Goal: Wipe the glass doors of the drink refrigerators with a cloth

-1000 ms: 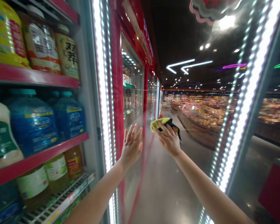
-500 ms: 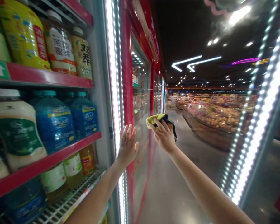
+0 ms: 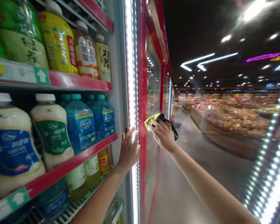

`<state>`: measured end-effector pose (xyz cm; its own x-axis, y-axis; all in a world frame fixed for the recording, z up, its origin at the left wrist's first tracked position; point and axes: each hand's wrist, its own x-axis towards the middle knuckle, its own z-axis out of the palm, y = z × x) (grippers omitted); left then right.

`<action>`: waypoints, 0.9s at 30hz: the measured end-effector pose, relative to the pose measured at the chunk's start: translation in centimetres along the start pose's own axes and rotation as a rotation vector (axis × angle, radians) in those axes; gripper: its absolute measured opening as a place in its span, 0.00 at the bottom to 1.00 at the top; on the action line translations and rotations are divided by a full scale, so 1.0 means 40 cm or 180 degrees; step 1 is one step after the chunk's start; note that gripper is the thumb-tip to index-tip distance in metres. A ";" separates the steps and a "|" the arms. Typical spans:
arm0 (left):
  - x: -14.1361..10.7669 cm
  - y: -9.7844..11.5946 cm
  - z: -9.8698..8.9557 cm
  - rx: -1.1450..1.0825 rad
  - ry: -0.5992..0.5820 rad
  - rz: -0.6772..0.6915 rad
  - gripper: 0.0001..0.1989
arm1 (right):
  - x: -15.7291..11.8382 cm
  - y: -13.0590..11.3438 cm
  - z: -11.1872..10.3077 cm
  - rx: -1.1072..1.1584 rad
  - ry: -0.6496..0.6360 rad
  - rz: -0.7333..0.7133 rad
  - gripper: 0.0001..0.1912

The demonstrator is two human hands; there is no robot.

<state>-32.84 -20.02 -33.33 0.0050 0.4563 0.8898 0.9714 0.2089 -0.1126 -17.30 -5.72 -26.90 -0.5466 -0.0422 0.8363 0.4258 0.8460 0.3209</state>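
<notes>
Microfiber cloth (image 3: 160,122), yellow on one face and black on the other, soft and bunched, sits under the right hand (image 3: 162,135) against the glass door (image 3: 153,81) of a refrigerated display case. Right hand is curled over the cloth and gripping it, fingers on top. The cloth's long axis runs roughly level across the hand, with the black edge drooping off to the right. Right hand is clearly the nearer one to the cloth. Left hand (image 3: 130,150) is open, palm flat and fingers spread, on the door's edge just beside a bright LED strip (image 3: 130,68) and near the red door frame (image 3: 142,102). To the left, red shelves (image 3: 76,81) hold blue plastic bottles (image 3: 80,126), cream squeeze bottles (image 3: 52,130) and a yellow bottle (image 3: 58,42). Far right, a long food counter (image 3: 228,130) stands beyond the polished grey floor (image 3: 177,186).
</notes>
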 end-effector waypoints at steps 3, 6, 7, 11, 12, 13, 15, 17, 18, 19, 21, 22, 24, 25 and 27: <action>-0.009 -0.020 -0.004 0.0054 0.0027 0.0006 0.39 | 0.078 -0.017 0.005 -0.0066 0.0217 0.0603 0.26; -0.019 -0.033 -0.012 0.0026 -0.0020 0.0026 0.39 | 0.107 -0.055 0.028 0.0005 0.0195 0.0391 0.24; -0.024 -0.037 -0.016 0.0009 -0.0035 0.0026 0.39 | 0.101 -0.063 0.034 0.0075 0.0098 0.0113 0.23; -0.037 -0.048 -0.033 -0.0015 -0.0018 0.0053 0.40 | 0.097 -0.047 0.033 0.0368 -0.0115 -0.0512 0.18; -0.038 -0.051 -0.036 -0.0005 -0.0005 0.0058 0.41 | 0.121 -0.037 0.027 0.0431 0.0013 -0.0355 0.19; -0.036 -0.054 -0.039 0.0007 0.0007 0.0051 0.41 | 0.158 -0.027 0.020 0.0503 0.0202 -0.0126 0.21; -0.030 -0.060 -0.042 0.0019 0.0031 0.0003 0.40 | 0.254 -0.018 0.007 0.0671 0.0573 0.0287 0.25; -0.024 -0.068 -0.045 0.0005 0.0073 -0.0065 0.40 | 0.336 -0.027 0.002 0.0702 0.0621 0.0326 0.27; -0.023 -0.072 -0.046 -0.0002 0.0113 -0.0114 0.40 | 0.356 -0.039 0.006 0.0626 0.0541 0.0233 0.27; -0.023 -0.077 -0.047 -0.0003 0.0175 -0.0177 0.39 | 0.357 -0.055 0.014 0.0500 0.0423 0.0098 0.27; -0.027 -0.087 -0.050 -0.0018 0.0355 -0.0313 0.37 | 0.297 -0.093 0.045 0.0212 0.0162 -0.0211 0.27; -0.031 -0.091 -0.051 -0.0039 0.0454 -0.0371 0.36 | 0.243 -0.112 0.064 0.0097 0.0046 -0.0375 0.28; -0.038 -0.098 -0.056 -0.0106 0.0611 -0.0445 0.34 | 0.113 -0.145 0.104 -0.0006 -0.0174 -0.0718 0.30; -0.040 -0.100 -0.059 -0.0149 0.0657 -0.0453 0.33 | 0.052 -0.156 0.119 -0.0009 -0.0240 -0.0914 0.32; -0.038 -0.101 -0.066 -0.0229 0.0668 -0.0423 0.32 | -0.027 -0.161 0.133 0.0030 -0.0380 -0.1193 0.34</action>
<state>-36.12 -23.84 -33.07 -0.0819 0.2381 0.9678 0.9812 0.1895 0.0364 -23.29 -8.27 -32.24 -0.7433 -0.2874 0.6041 0.1744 0.7885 0.5898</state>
